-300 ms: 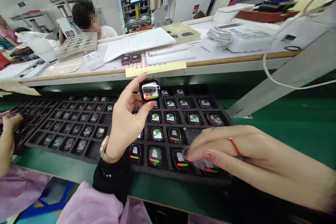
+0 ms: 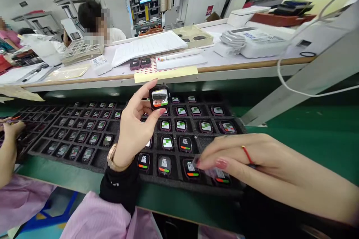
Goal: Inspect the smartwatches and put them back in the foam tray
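My left hand (image 2: 137, 125) is closed on a square smartwatch body (image 2: 159, 97), pinched by its edges between thumb and fingers. Its glossy screen faces me, with a red and green bar along the bottom and a bright reflection above. My right hand (image 2: 246, 160) hovers low over the near right corner of a black foam tray (image 2: 174, 182), thumb and fingertips together. Between them hangs a thin piece of clear film (image 2: 211, 171). Under these fingers lie watch bodies with lit screens, among them one watch body (image 2: 192, 168) partly behind the film.
Several more watches fill the tray's pockets, and a second tray (image 2: 36, 119) lies at the left. Another person's hand (image 2: 12, 129) works there. A shelf edge (image 2: 238, 68) runs above, carrying papers (image 2: 148, 46) and a white cable (image 2: 232, 41). A slanted metal post (image 2: 294, 71) stands at right.
The watch body in my left hand has tilted slightly, so its reflection differs. My right hand has shifted very slightly left with the film; both hands keep their grip.
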`<state>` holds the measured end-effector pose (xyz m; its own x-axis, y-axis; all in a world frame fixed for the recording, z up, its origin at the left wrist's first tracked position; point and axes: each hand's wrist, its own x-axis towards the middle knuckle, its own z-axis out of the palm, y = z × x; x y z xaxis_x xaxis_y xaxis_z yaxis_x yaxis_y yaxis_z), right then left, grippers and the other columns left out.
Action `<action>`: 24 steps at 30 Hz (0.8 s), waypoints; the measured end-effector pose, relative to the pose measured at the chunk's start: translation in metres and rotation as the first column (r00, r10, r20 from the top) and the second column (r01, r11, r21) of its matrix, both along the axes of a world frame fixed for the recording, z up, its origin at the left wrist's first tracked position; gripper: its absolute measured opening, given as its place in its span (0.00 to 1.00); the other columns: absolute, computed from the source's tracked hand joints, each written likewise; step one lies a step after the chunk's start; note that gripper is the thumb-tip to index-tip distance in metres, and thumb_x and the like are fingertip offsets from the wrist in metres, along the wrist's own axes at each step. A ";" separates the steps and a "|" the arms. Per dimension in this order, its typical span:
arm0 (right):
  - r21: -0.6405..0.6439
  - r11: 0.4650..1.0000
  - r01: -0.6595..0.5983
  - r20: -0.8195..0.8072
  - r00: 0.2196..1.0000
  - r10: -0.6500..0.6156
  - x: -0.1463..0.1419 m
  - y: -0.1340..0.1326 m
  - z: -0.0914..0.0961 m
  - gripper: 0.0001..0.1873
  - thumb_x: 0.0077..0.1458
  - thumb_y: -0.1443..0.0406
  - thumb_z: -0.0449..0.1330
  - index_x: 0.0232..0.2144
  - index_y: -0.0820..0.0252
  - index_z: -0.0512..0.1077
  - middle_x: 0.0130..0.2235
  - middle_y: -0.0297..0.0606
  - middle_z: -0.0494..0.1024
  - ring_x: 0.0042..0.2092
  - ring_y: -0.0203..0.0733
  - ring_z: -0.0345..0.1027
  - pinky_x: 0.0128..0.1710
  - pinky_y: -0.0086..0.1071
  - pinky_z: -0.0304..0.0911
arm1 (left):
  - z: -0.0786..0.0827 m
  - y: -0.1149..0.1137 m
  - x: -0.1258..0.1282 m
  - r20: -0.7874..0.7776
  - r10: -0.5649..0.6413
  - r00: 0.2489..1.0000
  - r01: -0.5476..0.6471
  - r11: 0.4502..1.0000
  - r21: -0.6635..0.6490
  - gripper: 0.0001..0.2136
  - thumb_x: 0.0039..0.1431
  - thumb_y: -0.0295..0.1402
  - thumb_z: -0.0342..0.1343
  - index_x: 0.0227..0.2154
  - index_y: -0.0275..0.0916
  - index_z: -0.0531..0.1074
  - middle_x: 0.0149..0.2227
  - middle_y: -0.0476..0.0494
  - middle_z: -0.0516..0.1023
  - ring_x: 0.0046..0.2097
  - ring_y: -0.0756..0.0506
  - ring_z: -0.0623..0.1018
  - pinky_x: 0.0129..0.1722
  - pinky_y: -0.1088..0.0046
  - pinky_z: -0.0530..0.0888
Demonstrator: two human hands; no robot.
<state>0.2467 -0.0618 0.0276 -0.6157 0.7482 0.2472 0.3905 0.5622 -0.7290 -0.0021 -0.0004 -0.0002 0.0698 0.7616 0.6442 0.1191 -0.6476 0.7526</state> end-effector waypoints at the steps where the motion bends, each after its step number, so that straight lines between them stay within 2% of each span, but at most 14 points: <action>1: -0.004 1.000 -0.022 -0.006 1.000 0.021 0.001 -0.001 0.002 0.30 0.77 0.49 0.51 0.33 0.54 0.85 0.36 0.34 0.85 0.35 0.35 0.80 0.36 0.22 0.74 | 0.000 -0.001 -0.002 0.008 0.011 1.000 -0.011 1.000 -0.003 0.25 0.62 0.33 0.70 0.61 0.49 0.75 0.53 0.43 0.79 0.42 0.45 0.82 0.39 0.72 0.82; 4: -0.029 0.999 -0.025 -0.029 0.999 0.025 0.004 -0.004 0.005 0.27 0.77 0.53 0.52 0.34 0.54 0.86 0.38 0.34 0.85 0.37 0.35 0.80 0.39 0.22 0.74 | 0.007 -0.003 -0.008 0.003 0.060 0.998 -0.060 0.998 -0.031 0.25 0.60 0.26 0.67 0.60 0.47 0.75 0.50 0.43 0.81 0.40 0.48 0.81 0.39 0.75 0.80; 6: -0.060 0.998 -0.009 -0.037 0.999 0.007 0.008 -0.003 0.006 0.29 0.77 0.52 0.51 0.34 0.55 0.86 0.37 0.36 0.85 0.37 0.36 0.80 0.39 0.23 0.74 | 0.019 -0.002 -0.012 -0.043 0.088 0.995 -0.089 0.996 -0.021 0.25 0.60 0.23 0.65 0.60 0.46 0.75 0.49 0.43 0.81 0.38 0.50 0.80 0.39 0.76 0.79; 9: -0.107 0.994 -0.003 -0.054 0.999 -0.003 0.011 0.002 0.004 0.32 0.76 0.47 0.50 0.33 0.56 0.86 0.37 0.40 0.85 0.36 0.39 0.80 0.37 0.26 0.75 | 0.046 0.008 -0.014 -0.113 0.093 0.989 -0.080 0.991 0.108 0.25 0.59 0.21 0.63 0.59 0.45 0.75 0.51 0.43 0.82 0.38 0.50 0.80 0.38 0.77 0.79; 12: -0.149 0.989 -0.007 -0.069 0.998 -0.003 0.012 0.006 0.002 0.33 0.74 0.44 0.50 0.34 0.57 0.85 0.36 0.41 0.84 0.36 0.40 0.80 0.36 0.27 0.74 | 0.075 0.029 -0.010 -0.142 0.046 0.989 -0.008 0.967 0.256 0.26 0.59 0.21 0.64 0.59 0.46 0.75 0.53 0.44 0.81 0.39 0.51 0.80 0.38 0.78 0.78; 14: -0.169 0.985 -0.015 -0.080 0.997 0.002 0.012 0.005 0.002 0.34 0.75 0.44 0.50 0.34 0.59 0.85 0.36 0.41 0.84 0.36 0.40 0.80 0.36 0.27 0.74 | 0.092 0.047 -0.003 -0.148 -0.004 0.989 0.051 0.947 0.316 0.26 0.60 0.24 0.66 0.60 0.48 0.74 0.55 0.44 0.81 0.39 0.51 0.81 0.37 0.79 0.78; 17: -0.179 0.983 -0.041 -0.102 0.995 0.023 0.013 0.002 0.001 0.35 0.76 0.45 0.49 0.34 0.61 0.85 0.36 0.43 0.83 0.37 0.41 0.79 0.38 0.28 0.74 | 0.108 0.072 0.010 -0.152 -0.071 0.986 0.122 0.927 0.355 0.25 0.62 0.35 0.69 0.61 0.49 0.73 0.54 0.43 0.80 0.40 0.48 0.82 0.36 0.77 0.79; 20: -0.180 0.983 -0.043 -0.104 0.994 0.025 0.015 -0.001 0.000 0.34 0.76 0.46 0.49 0.36 0.62 0.85 0.37 0.44 0.83 0.37 0.40 0.79 0.38 0.28 0.73 | 0.117 0.087 0.024 -0.145 -0.125 0.982 0.171 0.911 0.375 0.27 0.61 0.47 0.70 0.61 0.50 0.73 0.54 0.41 0.79 0.41 0.46 0.82 0.35 0.75 0.80; 24: -0.178 0.984 -0.021 -0.106 0.994 0.002 0.017 -0.001 0.000 0.33 0.76 0.46 0.50 0.37 0.60 0.86 0.37 0.43 0.83 0.38 0.40 0.79 0.39 0.28 0.72 | 0.120 0.093 0.038 -0.131 -0.192 0.973 0.229 0.886 0.403 0.26 0.62 0.49 0.69 0.61 0.52 0.73 0.56 0.43 0.77 0.40 0.47 0.81 0.36 0.74 0.81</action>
